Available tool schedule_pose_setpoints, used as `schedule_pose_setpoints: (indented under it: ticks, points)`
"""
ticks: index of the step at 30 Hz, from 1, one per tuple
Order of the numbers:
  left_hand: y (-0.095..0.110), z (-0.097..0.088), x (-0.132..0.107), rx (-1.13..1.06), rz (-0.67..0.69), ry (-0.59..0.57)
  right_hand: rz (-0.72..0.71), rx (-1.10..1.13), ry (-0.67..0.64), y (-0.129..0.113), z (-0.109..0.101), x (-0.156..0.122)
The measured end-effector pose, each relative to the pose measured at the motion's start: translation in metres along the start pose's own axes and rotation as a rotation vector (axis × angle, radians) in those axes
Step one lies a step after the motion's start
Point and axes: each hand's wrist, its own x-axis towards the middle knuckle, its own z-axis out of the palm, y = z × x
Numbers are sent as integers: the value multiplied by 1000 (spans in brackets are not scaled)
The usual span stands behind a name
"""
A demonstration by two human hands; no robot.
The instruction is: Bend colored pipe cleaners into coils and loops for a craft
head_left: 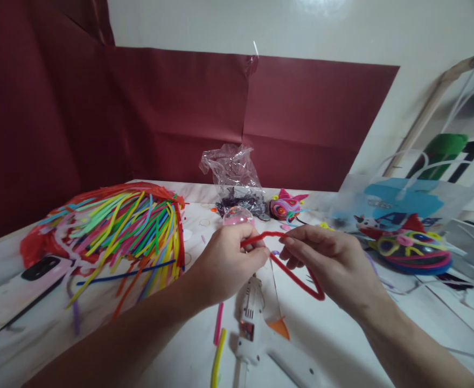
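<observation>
A red pipe cleaner (297,277), bent into an angular loop, is held between my two hands above the table. My left hand (231,261) is closed, pinching one part of it between thumb and fingers. On the other side my right hand (321,253) grips the upper stretch with thumb and fingertips. Below them lies a white hot glue gun (251,331), its nozzle pointing away from me. Pink (218,323) and yellow (218,358) pipe cleaner pieces rest just left of the glue gun. Behind my left hand a clear dome with pink (238,216) is partly covered.
At left, many coloured pipe cleaners (140,221) spill from a red bag beside a phone (30,291). A clear plastic bag (237,172) with dark bits stands at the back. Pipe-cleaner figures, one pink (287,206) and one multicoloured (415,248), sit near a translucent bag (402,194).
</observation>
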Motion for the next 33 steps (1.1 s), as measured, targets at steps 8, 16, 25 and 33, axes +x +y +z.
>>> schedule_pose_setpoints:
  ticks: [8, 16, 25, 33]
  points:
    - [2, 1, 0, -33, 4, 18, -13, -138, -20, -1, 4, -2]
    - [0, -1, 3, -82, 79, 77, -218, -319, 18, 3, 2, -5]
    - [-1, 0, 2, 153, 132, 129, -304, -434, 38, 6, 4, -5]
    - [-6, 3, 1, 65, 106, 14, -349, -468, -151, 3, 2, -6]
